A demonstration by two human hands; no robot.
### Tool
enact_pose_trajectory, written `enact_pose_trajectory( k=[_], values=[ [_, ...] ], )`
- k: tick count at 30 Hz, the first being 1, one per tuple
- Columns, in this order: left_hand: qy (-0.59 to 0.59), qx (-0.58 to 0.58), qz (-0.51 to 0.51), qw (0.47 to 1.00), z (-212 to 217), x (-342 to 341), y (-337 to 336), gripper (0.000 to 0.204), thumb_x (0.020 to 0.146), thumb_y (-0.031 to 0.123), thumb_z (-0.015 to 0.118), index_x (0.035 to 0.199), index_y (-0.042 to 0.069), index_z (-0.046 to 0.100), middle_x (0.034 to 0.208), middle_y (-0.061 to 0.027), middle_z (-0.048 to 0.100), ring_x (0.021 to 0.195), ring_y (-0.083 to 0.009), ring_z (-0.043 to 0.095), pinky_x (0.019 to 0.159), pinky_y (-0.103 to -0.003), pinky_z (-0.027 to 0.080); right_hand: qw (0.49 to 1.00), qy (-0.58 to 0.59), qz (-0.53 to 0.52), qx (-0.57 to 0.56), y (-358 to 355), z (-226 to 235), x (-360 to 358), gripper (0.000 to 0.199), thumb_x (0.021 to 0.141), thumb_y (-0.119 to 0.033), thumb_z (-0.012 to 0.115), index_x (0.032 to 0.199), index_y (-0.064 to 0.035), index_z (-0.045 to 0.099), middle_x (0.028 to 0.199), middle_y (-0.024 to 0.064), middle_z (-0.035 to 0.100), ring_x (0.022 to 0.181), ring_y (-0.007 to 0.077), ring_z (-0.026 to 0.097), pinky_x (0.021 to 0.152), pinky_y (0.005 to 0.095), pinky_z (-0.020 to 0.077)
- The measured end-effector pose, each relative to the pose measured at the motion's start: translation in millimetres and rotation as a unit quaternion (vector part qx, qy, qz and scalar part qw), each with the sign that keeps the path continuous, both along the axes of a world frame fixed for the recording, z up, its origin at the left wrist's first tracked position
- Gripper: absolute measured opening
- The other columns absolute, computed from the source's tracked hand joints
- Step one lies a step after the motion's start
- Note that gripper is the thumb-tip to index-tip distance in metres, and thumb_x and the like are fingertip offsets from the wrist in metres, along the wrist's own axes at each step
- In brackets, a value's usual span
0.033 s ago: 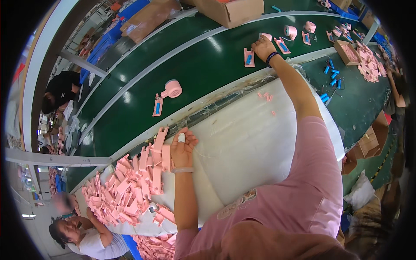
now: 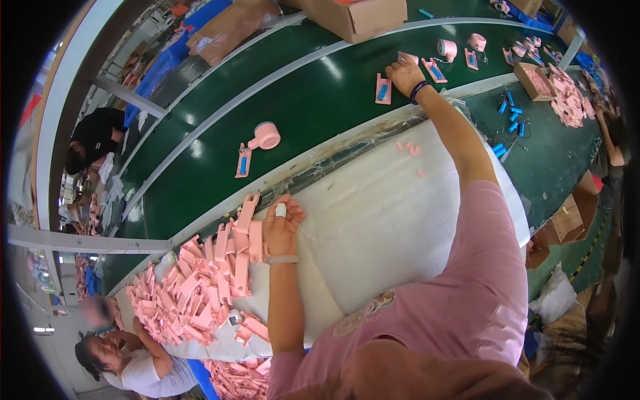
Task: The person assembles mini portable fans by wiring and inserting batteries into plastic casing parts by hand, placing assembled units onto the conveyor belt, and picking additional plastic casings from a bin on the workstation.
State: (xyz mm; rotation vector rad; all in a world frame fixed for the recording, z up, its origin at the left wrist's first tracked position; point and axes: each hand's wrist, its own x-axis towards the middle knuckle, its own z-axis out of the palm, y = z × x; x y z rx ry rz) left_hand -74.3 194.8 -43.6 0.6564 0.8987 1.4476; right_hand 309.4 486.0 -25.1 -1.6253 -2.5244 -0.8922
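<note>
My right hand (image 2: 405,75) reaches far over the green conveyor belt, its fingers closed on a pink fan housing (image 2: 409,57) that they partly hide. Just left of it lies a pink handle shell (image 2: 383,90) with a blue battery cell in it. My left hand (image 2: 283,223) rests palm up at the edge of the white work surface, fingers loosely curled and apart, holding nothing. One of its fingers wears a white wrap (image 2: 281,210). Against that hand's left side sits a heap of pink handle shells (image 2: 207,280).
On the belt (image 2: 320,107) stands a pink round-headed fan (image 2: 265,136) with its opened handle. More fan units (image 2: 447,49) lie farther right. Loose blue cells (image 2: 512,115) and a carton (image 2: 535,81) are on the right-hand table. Another person (image 2: 143,367) sits at lower left.
</note>
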Motion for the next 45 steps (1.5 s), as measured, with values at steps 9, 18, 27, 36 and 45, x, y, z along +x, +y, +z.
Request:
enact_pose_trajectory(
  k=[9, 18, 27, 36, 45],
  values=[
    [0.270, 0.099, 0.023, 0.958, 51.6, 44.6, -33.2, 0.036, 0.096, 0.016, 0.048, 0.131, 0.006, 0.046, 0.123, -0.0087, 0.053, 0.106, -0.0174, 0.055, 0.085, -0.030, 0.049, 0.706, 0.635, 0.269, -0.161, -167.9, 45.1, -100.3, 0.021, 0.088, 0.001, 0.052, 0.108, -0.0049, 0.056, 0.090, 0.0134, 0.061, 0.073, 0.0249, 0.062, 0.066, 0.0311, 0.0506],
    [0.198, 0.060, -0.034, 0.978, 48.5, 63.2, -106.8, 0.024, 0.093, 0.012, 0.056, 0.114, 0.001, 0.057, 0.103, -0.0028, 0.062, 0.092, -0.0099, 0.057, 0.084, -0.026, 0.046, 0.567, 0.669, 0.273, -0.396, -323.0, 42.9, -161.4, 0.023, 0.085, -0.002, 0.062, 0.107, -0.0027, 0.056, 0.069, 0.0034, 0.062, 0.066, 0.0067, 0.060, 0.059, 0.0226, 0.0472],
    [0.080, 0.022, 0.049, 0.995, 57.9, 57.2, -150.1, 0.023, 0.098, 0.017, 0.046, 0.116, 0.004, 0.049, 0.089, -0.0085, 0.060, 0.070, -0.0146, 0.062, 0.062, -0.029, 0.053, 0.468, 0.643, 0.278, -0.539, -361.1, 40.2, -145.2, 0.015, 0.087, -0.002, 0.061, 0.100, -0.0001, 0.055, 0.087, 0.0038, 0.062, 0.076, 0.0070, 0.060, 0.065, 0.0231, 0.0498],
    [0.088, -0.002, -0.016, 0.996, 73.3, 65.4, -160.3, 0.040, 0.084, -0.002, 0.036, 0.123, 0.002, 0.042, 0.091, -0.0099, 0.055, 0.060, -0.0140, 0.053, 0.051, -0.030, 0.051, 0.709, 0.549, 0.390, -0.210, -378.5, 43.5, -159.2, 0.016, 0.082, 0.004, 0.062, 0.097, -0.0016, 0.059, 0.089, 0.0116, 0.064, 0.077, 0.0209, 0.062, 0.067, 0.0282, 0.0491],
    [0.140, 0.034, -0.028, 0.989, 83.5, 69.5, -169.2, 0.046, 0.077, -0.008, 0.036, 0.122, -0.001, 0.042, 0.097, -0.0078, 0.053, 0.066, -0.0101, 0.052, 0.053, -0.026, 0.050, 0.690, 0.541, 0.440, -0.193, -384.2, 47.4, -159.8, 0.023, 0.077, 0.009, 0.064, 0.096, -0.0024, 0.059, 0.089, 0.0122, 0.065, 0.075, 0.0244, 0.061, 0.065, 0.0311, 0.0495]
  ],
)
